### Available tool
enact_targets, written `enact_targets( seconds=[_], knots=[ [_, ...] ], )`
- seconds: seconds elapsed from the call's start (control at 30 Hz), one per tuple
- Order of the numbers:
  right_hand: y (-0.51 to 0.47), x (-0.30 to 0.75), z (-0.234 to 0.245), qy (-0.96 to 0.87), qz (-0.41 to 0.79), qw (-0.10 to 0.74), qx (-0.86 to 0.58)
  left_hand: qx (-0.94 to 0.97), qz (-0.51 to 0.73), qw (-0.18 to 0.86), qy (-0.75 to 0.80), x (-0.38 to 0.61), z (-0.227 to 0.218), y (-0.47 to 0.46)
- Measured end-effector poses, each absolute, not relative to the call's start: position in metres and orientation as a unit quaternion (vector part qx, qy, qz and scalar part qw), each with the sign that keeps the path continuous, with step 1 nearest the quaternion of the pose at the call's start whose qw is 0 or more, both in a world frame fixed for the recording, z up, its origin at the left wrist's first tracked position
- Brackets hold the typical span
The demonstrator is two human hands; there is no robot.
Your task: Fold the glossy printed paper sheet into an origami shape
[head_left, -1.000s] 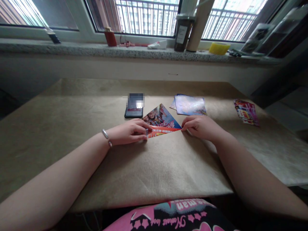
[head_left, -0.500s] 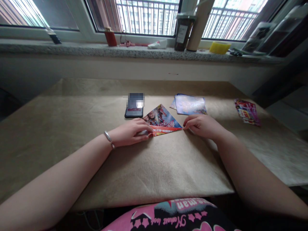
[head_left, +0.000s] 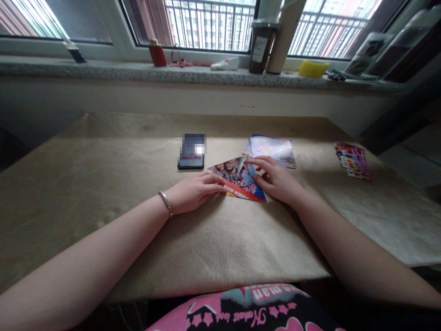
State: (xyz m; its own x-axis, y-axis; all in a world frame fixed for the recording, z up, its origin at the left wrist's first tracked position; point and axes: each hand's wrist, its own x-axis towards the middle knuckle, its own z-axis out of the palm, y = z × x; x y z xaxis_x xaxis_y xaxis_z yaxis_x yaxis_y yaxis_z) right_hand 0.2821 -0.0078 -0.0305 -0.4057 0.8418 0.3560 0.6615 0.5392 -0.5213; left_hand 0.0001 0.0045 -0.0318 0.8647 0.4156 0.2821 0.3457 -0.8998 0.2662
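"Turned clockwise since 1 second ago, the folded leaflet [head_left: 237, 178] is now pointing its far tip further right, and the right hand [head_left: 276, 180] is sitting by that tip, not the right corner."

"How is that grip looking?"

"Spread: 2 of its fingertips are standing apart, 1 touching the far tip, 1 touching the right edge."

"And the left hand [head_left: 196, 193], with the silver bangle [head_left: 164, 200]?"

"It's resting its fingers over the leaflet's near-left side, a little further right than before. Whether that grip is pinching the paper, I cannot tell."

"Where is the leaflet lying?"

"On the desk [head_left: 220, 248], between both hands, nearer than the phone [head_left: 191, 162] and to its right. Glossy sheets [head_left: 272, 149] are lying just beyond the far tip; printed flyers [head_left: 353, 161] are lying well apart, further right."
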Motion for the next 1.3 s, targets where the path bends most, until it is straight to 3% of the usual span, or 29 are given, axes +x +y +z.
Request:
enact_targets(
  seconds=[0.4,0.77,1.13,1.3],
  knots=[
    [0.0,0.288,-0.036,-0.862,0.106,0.259,-0.423,0.957,0.184,0.107,0.194,0.002,-0.035,0.013],
    [-0.001,0.289,-0.028,-0.868,0.131,0.227,-0.423,0.956,0.184,0.003,0.231,0.002,-0.022,0.014],
    [-0.01,0.288,-0.018,-0.902,0.152,0.165,-0.368,0.933,0.115,-0.056,0.337,0.001,-0.018,0.003],
    [-0.01,0.284,-0.022,-0.911,0.115,0.175,-0.355,0.929,0.066,-0.065,0.359,0.003,-0.017,-0.002]
  ],
)
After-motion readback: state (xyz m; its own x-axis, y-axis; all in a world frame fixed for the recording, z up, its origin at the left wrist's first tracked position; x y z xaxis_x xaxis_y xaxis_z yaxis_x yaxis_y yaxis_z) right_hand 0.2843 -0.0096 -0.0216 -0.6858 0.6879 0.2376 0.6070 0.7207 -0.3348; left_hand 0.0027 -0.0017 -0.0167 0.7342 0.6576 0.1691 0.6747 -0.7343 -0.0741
